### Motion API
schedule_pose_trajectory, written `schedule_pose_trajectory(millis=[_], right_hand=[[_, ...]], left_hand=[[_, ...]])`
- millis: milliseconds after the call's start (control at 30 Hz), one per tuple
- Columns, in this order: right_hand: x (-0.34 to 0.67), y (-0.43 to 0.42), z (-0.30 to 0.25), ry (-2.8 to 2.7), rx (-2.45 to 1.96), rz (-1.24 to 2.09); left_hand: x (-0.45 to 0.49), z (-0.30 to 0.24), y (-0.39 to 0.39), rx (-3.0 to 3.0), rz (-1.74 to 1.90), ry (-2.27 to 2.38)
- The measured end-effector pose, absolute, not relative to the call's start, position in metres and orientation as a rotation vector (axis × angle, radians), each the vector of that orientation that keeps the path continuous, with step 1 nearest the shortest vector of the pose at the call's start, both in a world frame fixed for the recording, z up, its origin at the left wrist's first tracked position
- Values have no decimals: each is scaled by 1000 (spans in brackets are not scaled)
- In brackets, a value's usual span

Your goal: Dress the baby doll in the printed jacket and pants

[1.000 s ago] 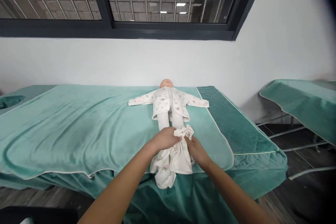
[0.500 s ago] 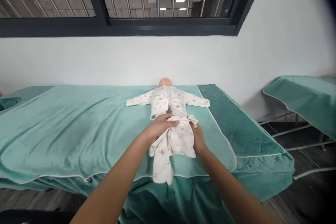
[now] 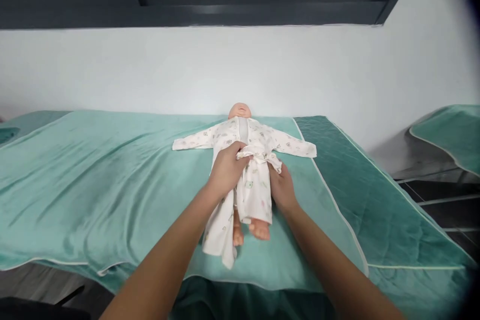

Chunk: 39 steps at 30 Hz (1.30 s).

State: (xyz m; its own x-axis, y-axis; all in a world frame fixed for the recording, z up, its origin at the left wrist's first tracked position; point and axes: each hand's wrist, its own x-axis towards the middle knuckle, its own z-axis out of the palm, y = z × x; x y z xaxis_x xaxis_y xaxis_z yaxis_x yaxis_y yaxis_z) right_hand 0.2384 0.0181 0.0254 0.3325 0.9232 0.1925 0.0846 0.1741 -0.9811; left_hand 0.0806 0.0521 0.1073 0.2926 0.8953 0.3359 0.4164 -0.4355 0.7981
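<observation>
A baby doll (image 3: 240, 109) lies on its back on the bed, head toward the wall, in a white printed jacket (image 3: 228, 131) with its arms spread. Over its lower body are white printed baby pants (image 3: 253, 187), bunched at the waistband. One foot (image 3: 259, 229) sticks out of the right pant leg; the other foot shows bare beside the left pant leg, which lies loose on the sheet. My left hand (image 3: 228, 167) is closed on the waistband's left part, thumb on top. My right hand (image 3: 282, 187) grips the waistband's right side, its fingertips partly hidden under the cloth.
A light green sheet (image 3: 105, 175) with wrinkles covers the bed over a darker quilted cover (image 3: 348, 190). Behind stands a white wall (image 3: 187, 70) under a dark window frame (image 3: 225, 12). Another green-covered surface (image 3: 450, 135) stands at the right.
The pants have moved up the doll's legs toward its waist, and the doll's feet now show below. Both hands moved slightly up with the waistband. The view tilted downward.
</observation>
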Motion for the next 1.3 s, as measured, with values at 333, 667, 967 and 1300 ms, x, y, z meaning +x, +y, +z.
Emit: schedule_pose_trajectory(millis=[333,667,967,1300], right_hand=[[247,5,86,-1869,-1215,685],[222,72,97,-1563,-1002,1418],[214,57,82,-1147,-740,1697],[219,53,98,-2133,-809,1523]], left_hand=[[28,81,48,1194,930,749],[24,52,53,914,979,595],[20,41,55,961,890,568],[26,40,51,739,1215,608]])
